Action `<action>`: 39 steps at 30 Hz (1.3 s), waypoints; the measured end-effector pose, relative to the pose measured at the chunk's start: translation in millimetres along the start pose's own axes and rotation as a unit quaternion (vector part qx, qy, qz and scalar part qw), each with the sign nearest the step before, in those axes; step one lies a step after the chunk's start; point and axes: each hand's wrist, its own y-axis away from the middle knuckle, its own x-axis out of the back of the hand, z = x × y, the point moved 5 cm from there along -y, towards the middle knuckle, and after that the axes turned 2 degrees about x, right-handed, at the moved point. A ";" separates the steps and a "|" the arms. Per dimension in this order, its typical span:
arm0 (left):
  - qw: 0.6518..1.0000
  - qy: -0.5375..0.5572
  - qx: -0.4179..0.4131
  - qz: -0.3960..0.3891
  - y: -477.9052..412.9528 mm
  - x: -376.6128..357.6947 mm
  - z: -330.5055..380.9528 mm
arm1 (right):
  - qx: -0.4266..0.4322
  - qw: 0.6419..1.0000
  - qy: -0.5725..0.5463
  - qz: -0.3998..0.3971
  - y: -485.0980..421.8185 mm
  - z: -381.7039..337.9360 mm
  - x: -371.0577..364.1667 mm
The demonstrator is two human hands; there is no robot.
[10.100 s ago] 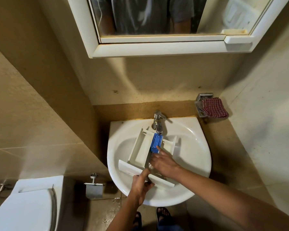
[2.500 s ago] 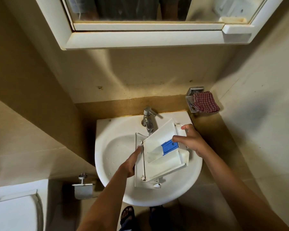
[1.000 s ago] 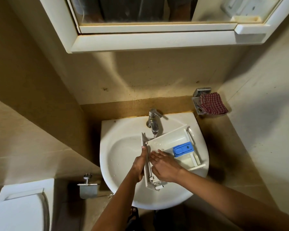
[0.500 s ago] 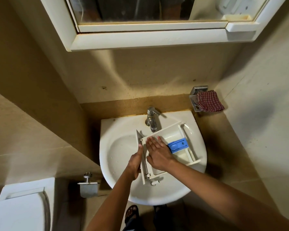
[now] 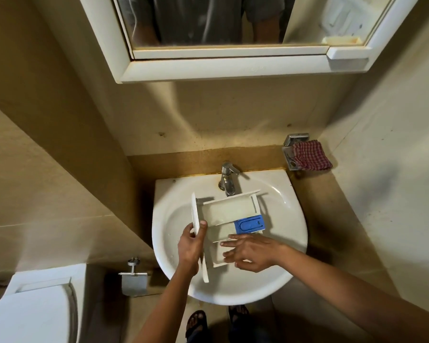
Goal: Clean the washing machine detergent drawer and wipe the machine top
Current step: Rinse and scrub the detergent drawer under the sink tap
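- A white detergent drawer (image 5: 229,214) is seen in the bowl of a white sink (image 5: 291,219), just below the tap (image 5: 227,179).
- The drawer's flat front panel (image 5: 195,211) is turned to the left and stands on its edge.
- The front panel is gripped by the left hand (image 5: 191,246). The thumb is laid on the side next to the drawer, and the fingers are curled round the other side.
- The right hand (image 5: 252,252) is spread over the part of the drawer nearest the person. Its fingers (image 5: 229,243) are held straight and wide, and nothing is gripped by them.
- It is hard to tell if the drawer floor is pressed by those fingers or only touched lightly.
- A blue piece (image 5: 250,226) is set in the middle part of the drawer, at its right end.
- The far part of the drawer is placed under the spout of the tap.
- A red checked cloth (image 5: 310,155) is draped on a metal holder (image 5: 292,142) on the wall, to the right of the sink.
- A white mirror cabinet (image 5: 221,68) is fixed to the wall above the sink.
- A white toilet (image 5: 30,313) is seen at the lower left, with a metal paper holder (image 5: 133,280) between it and the sink.
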 end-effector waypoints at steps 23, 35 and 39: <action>0.812 -0.434 -0.387 -0.055 26.9 41.8 117.7 | -0.512 0.469 -0.644 0.321 19.6 108.8 8.9; 0.780 -0.422 -0.461 0.009 31.0 71.3 126.8 | -0.500 0.423 -0.675 0.340 -50.4 118.2 2.5; 0.847 -0.362 -0.390 -0.002 30.0 75.6 125.7 | -0.515 0.393 -0.673 0.356 -49.6 117.7 5.4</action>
